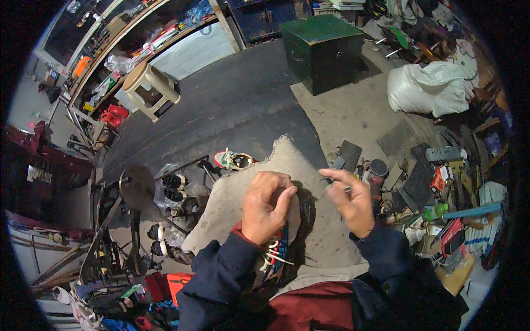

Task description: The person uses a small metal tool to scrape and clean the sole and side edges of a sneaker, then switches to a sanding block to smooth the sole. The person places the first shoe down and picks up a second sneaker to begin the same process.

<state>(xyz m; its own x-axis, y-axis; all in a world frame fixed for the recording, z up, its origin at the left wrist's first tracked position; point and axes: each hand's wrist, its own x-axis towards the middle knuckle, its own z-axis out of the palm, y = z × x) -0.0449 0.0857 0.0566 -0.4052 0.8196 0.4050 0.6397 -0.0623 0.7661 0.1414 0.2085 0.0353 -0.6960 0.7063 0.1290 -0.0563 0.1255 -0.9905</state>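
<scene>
On my lap lies a stained pale cloth (326,243), and over it a shoe (284,248) with red and blue parts and loose white laces stands tilted on its side. My left hand (269,204) is closed on the upper end of this shoe, thumb pressed toward the fingers, covering much of it. Apart from the shoe, to its right, my right hand (352,201) is raised with its fingers curled and the forefinger pointing left. A ring shows on one finger; what its fingertips pinch, if anything, is too small to tell. Beyond the cloth sits another shoe (234,160), red and green with pale laces.
Left stands a dark metal stand with a round top (137,186), near several bottles (175,196). Tools and scraps crowd the floor at right, around a blue rod (472,211). Farther off are a green chest (322,52), a white sack (428,88) and a stool (150,91).
</scene>
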